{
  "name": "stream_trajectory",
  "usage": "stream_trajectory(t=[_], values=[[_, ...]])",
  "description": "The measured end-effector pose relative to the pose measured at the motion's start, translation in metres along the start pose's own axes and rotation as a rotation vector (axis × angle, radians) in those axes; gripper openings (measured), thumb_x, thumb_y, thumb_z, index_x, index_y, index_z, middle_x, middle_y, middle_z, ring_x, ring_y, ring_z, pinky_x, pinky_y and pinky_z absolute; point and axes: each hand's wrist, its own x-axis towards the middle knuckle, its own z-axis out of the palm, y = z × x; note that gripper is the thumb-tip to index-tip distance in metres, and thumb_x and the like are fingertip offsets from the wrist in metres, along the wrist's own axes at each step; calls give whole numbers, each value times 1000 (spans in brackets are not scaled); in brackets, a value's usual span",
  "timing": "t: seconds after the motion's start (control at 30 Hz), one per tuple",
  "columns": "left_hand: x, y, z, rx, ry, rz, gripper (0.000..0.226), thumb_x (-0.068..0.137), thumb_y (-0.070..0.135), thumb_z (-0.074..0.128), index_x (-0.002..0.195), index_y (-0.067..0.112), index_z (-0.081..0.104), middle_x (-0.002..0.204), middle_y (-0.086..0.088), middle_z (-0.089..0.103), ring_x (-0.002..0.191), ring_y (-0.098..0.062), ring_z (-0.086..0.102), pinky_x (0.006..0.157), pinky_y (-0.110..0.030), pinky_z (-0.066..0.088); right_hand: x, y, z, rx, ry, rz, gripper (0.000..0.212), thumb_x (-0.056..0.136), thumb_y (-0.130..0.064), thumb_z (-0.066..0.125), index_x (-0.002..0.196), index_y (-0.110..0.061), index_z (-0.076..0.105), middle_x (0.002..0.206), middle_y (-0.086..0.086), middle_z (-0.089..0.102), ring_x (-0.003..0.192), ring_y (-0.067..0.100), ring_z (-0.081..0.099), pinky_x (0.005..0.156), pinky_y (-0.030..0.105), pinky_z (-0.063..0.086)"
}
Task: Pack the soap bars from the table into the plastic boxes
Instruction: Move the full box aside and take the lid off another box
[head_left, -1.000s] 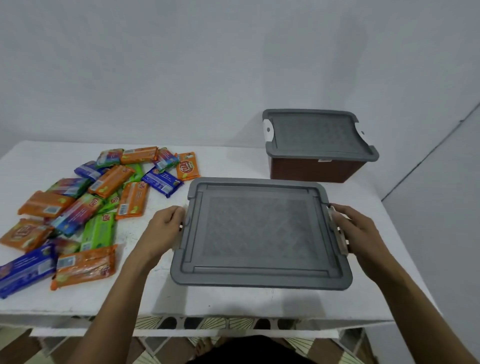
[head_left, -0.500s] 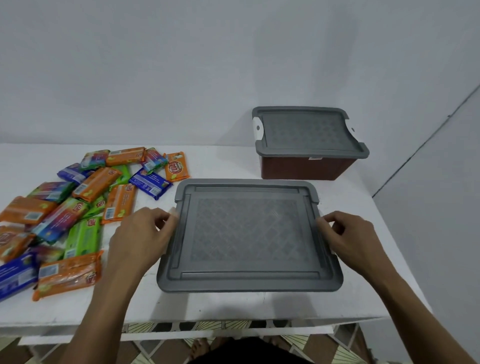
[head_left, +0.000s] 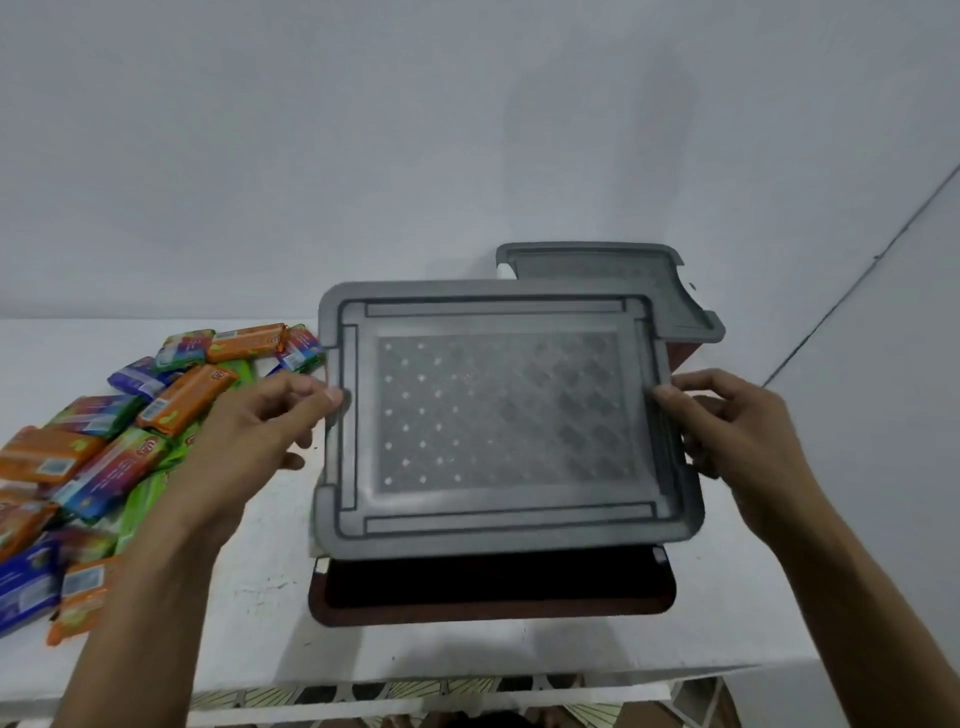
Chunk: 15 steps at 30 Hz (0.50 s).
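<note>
The flat grey plastic lid (head_left: 498, 415), rectangular with rounded corners, a raised border and a diamond-embossed centre panel, is lifted clear of the near reddish-brown plastic box (head_left: 493, 603), whose dark open mouth shows just below its front edge. The left hand (head_left: 249, 441) pinches the lid's left edge between thumb and fingertips; the right hand (head_left: 737, 441) grips the right edge likewise. To do this step well, I would keep the lid level, carry it well aside, and set it flat on a bare stretch of the white bench (head_left: 260, 597), not on the soaps, so the box mouth is fully free for packing. The lid looks stiff and light, so an even two-sided pinch should suffice.

Left of the box lies a loose heap of wrapped soap bars (head_left: 119, 441), glossy crinkled packets in orange, green, blue and purple, overlapping on the bench. Behind, a second brown plastic box with its grey lid on (head_left: 623, 280) stands near the wall.
</note>
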Motion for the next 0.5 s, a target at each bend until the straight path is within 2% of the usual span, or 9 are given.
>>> stream_trajectory(t=[0.1, 0.2, 0.27, 0.33, 0.4, 0.47, 0.5], values=[[11, 18, -3, -155, -2, 95, 14, 83, 36, 63, 77, 24, 66, 62, 2, 51, 57, -11, 44, 53, -24, 39, 14, -15, -4, 141, 22, -97, 9, 90, -20, 65, 91, -11, 65, 60, 6, 56, 54, 20, 50, 47, 29, 41], [22, 33, -5, -255, -26, 131, 18, 84, 38, 58, 83, 22, 64, 66, -2, 60, 56, -13, 52, 50, -21, 45, 28, -24, -6, 298, -5, -113, 8, 97, -16, 55, 93, -14, 62, 66, 6, 62, 60, 22, 58, 52, 29, 47], [33, 38, -4, -342, -39, 101, 21, 90, 36, 54, 90, 18, 64, 77, -6, 68, 65, -14, 61, 56, -22, 51, 39, -28, -6, 480, -55, -58, 17, 99, -18, 46, 93, -14, 61, 73, 9, 65, 64, 22, 60, 56, 31, 49], [43, 42, -1, -379, -38, 85, 25, 96, 34, 51, 96, 16, 68, 89, -8, 70, 75, -14, 65, 58, -23, 54, 49, -31, -6, 617, -86, 1, 24, 98, -26, 44, 94, -12, 64, 85, 11, 66, 69, 20, 60, 60, 30, 48], [53, 44, 3, -306, -7, 138, 20, 95, 29, 54, 97, 17, 69, 90, -3, 70, 75, -11, 64, 58, -21, 52, 61, -30, -6, 522, -40, 5, 25, 96, -31, 52, 89, -14, 68, 90, 8, 63, 72, 17, 58, 61, 27, 46], [63, 47, 9, -199, 25, 211, 10, 93, 21, 60, 98, 16, 68, 84, 1, 71, 71, -8, 63, 57, -20, 50, 71, -26, -5, 325, 5, -62, 13, 93, -24, 60, 89, -15, 69, 82, 3, 61, 69, 17, 54, 63, 29, 43], [69, 48, 11, -152, 31, 236, 10, 91, 17, 63, 100, 14, 66, 84, -3, 71, 71, -8, 63, 57, -21, 51, 76, -25, -4, 244, 2, -98, 6, 92, -20, 62, 94, -17, 68, 79, 2, 62, 67, 19, 54, 62, 33, 43]])
